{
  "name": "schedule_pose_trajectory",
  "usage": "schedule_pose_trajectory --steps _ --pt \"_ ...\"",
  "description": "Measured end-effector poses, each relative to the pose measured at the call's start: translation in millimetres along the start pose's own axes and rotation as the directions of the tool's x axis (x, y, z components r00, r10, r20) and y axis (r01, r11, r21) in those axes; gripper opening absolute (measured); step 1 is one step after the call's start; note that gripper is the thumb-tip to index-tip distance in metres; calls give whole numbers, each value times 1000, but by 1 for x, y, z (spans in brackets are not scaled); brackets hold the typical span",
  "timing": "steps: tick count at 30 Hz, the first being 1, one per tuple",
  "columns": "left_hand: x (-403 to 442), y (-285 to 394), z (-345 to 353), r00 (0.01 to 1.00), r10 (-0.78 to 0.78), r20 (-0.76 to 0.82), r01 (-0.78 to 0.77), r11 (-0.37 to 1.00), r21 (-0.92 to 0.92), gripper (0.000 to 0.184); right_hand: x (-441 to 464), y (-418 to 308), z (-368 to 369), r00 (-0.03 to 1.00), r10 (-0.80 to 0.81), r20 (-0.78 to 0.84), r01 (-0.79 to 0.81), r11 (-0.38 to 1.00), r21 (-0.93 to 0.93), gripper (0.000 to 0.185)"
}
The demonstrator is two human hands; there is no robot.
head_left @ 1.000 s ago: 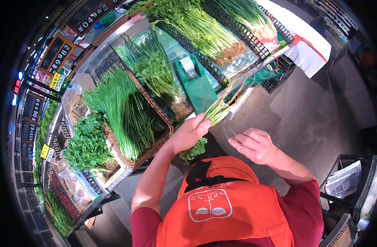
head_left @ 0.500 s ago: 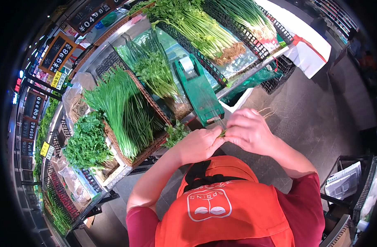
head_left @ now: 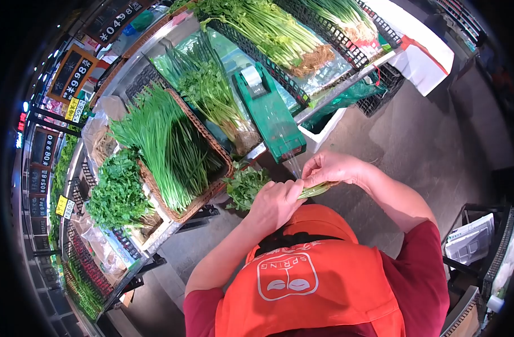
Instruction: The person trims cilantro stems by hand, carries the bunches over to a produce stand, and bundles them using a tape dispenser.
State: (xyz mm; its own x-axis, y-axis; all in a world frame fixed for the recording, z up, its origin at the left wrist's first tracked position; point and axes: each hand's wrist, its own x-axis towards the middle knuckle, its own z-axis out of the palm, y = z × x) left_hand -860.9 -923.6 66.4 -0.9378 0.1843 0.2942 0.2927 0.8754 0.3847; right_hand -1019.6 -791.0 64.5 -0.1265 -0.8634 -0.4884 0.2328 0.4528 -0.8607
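My left hand (head_left: pixel 278 203) is closed around a bunch of leafy greens (head_left: pixel 247 185), perhaps coriander. The leaves stick out to the left and the pale stems and roots to the right. My right hand (head_left: pixel 334 169) pinches a strip of clear tape (head_left: pixel 294 166) just above the stems, close to my left fingertips. The strip runs down from a green tape dispenser (head_left: pixel 271 115), which stands on the counter edge with a white roll at its top. The exact spot where tape meets stems is partly hidden by my fingers.
A wicker basket of garlic chives (head_left: pixel 173 151) stands left of the dispenser, with parsley-like greens (head_left: pixel 119 191) beside it. Behind lie celery (head_left: pixel 268 33) and scallions (head_left: pixel 347 22) in black crates. Price signs (head_left: pixel 73 73) line the left. A white box (head_left: pixel 420 53) is at the upper right.
The bunch has come into fuller view, leaves left and stems right. My right hand has turned and its fingers now pinch the tape. The camera view has shifted slightly.
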Motion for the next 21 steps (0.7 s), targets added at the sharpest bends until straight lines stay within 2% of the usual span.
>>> schedule_pose_trajectory --steps 1,4,7,10,11,14,15,19,21 --pt "-2 -1 2 1000 12 14 -13 999 48 31 2 3 -2 998 52 32 -52 999 4 16" --pt "-8 0 9 997 58 -46 -56 998 41 28 15 22 -8 995 -90 46 84 989 118 18" --pt "-16 -1 25 999 -42 -3 42 996 -80 28 20 31 -12 999 14 41 -11 997 -75 19" --pt "-25 1 45 979 -202 25 202 956 -215 26 21 32 -12 998 64 -15 -66 986 -155 21" --pt "-28 1 52 970 -242 6 231 918 -324 23 23 38 -15 998 61 -12 -62 990 -126 24" --pt "-35 0 68 944 -313 104 319 785 -531 19 40 53 -21 992 96 -82 -91 994 53 28" --pt "-37 1 74 950 -305 69 287 763 -579 16 46 57 -24 996 82 -27 -79 992 102 29" --pt "-42 4 84 875 -402 269 470 572 -672 14 71 68 -22 992 29 -119 10 949 315 26" --pt "-44 2 88 866 -416 277 487 577 -656 15 81 74 -22 990 22 -138 27 941 338 25"
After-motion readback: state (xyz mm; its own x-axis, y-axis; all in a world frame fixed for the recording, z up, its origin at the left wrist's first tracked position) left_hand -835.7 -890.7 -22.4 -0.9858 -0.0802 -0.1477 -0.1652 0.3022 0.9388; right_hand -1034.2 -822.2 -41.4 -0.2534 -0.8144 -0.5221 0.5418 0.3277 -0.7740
